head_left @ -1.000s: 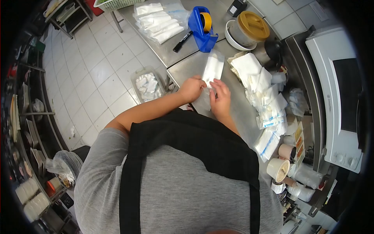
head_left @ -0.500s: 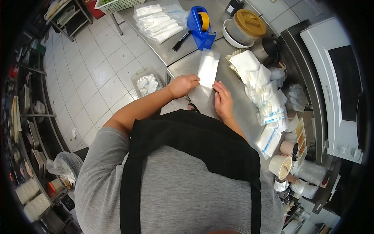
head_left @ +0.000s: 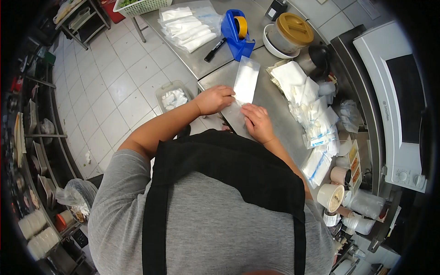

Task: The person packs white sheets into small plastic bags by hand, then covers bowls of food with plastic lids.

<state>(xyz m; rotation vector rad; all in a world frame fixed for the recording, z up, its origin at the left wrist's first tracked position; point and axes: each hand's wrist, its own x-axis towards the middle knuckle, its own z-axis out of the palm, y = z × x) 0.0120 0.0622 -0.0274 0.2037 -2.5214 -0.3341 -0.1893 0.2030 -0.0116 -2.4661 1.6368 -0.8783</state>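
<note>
a flat white packet in a clear sleeve is lying on the steel table, slanting slightly, its far end pointing toward a blue tape dispenser. the left hand is coming in from the table's edge, its thumb and fingers closing together on the near left edge of the packet. the right hand is resting its bent fingertips at the near end; whether they are pinching the clear plastic, i cannot tell.

a bare strip of steel is running between the packet and a long pile of white packets on the right. on the left, the table's edge is passing just under the left hand, with the tiled floor opening beyond it. past a seam in the tabletop, a black marker is lying beside the dispenser, near white rolls on clear plastic. a white bowl is holding a container with a brown lid.

the hands are covering the packet's near corners, and the clear plastic there is blurring into the steel. the left forearm is partly hiding an open tub below table height. dark rounded borders are cutting off the shelves at far left.
</note>
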